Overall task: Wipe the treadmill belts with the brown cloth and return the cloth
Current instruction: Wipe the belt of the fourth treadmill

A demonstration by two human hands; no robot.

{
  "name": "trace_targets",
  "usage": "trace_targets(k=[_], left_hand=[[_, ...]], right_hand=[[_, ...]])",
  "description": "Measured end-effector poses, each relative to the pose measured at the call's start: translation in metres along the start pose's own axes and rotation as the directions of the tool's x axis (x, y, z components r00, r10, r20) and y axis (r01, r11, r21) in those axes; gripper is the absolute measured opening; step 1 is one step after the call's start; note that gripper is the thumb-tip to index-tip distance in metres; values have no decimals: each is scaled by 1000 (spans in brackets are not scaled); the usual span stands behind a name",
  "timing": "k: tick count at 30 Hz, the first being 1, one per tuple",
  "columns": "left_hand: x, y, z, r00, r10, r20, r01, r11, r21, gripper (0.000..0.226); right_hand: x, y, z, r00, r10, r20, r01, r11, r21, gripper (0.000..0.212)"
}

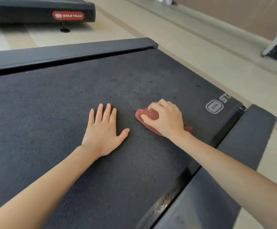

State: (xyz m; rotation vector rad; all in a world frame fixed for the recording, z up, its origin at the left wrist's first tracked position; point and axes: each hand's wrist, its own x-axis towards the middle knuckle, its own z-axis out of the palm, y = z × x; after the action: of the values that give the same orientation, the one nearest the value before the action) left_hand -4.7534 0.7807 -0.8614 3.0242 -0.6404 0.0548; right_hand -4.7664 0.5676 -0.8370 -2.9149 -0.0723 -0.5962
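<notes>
At the far left, beyond a strip of floor, only the end of a second treadmill shows, so the job looks partly done at most. On the near belt the left hand lies flat, fingers straight and slightly spread, palm pressed down as a prop. Leaning weight there is the first risk: if the belt rolls freely, it could slide under the palm and tip the person forward.

Just to its right, close but apart, the brown cloth sits bunched on the belt under the right hand, whose fingers curl over it while the thumb pinches its near edge. Bunched so tight, the cloth covers only a small patch, so strokes could leave unwiped strips. A loose tail poking out behind the wrist could drag or fold under.

Farther right, dark spots mark the belt near the printed logo; a light pass may skip them. The gap between the belt and the right side rail holds grime, and the cloth's edge could snag there or pull dirt back onto the belt.
</notes>
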Motion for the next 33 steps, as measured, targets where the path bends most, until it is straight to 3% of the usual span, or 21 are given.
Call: trace_targets(k=[8,12,17,26,33], left_hand=[[0,-1,1,1000,3,13,-3,1000,27,88],[3,-3,0,1000,12,5,-12,1000,-7,90],[16,-9,-7,997,-74,-15,70,979,-189,87],[13,-5,-4,992,-123,-27,118,985,-122,88],[11,5,-14,989,-149,20,150,983,-104,85]], right_hand=[[-85,-22,-30,992,-94,-80,96,995,22,28],[-61,-17,-18,990,-108,-95,116,991,74,26],[18,-11,16,994,-101,-36,105,986,131,26],[187,-2,90,984,-177,-2,176,977,117,32],[133,21,57,948,-317,28,309,937,163,33]])
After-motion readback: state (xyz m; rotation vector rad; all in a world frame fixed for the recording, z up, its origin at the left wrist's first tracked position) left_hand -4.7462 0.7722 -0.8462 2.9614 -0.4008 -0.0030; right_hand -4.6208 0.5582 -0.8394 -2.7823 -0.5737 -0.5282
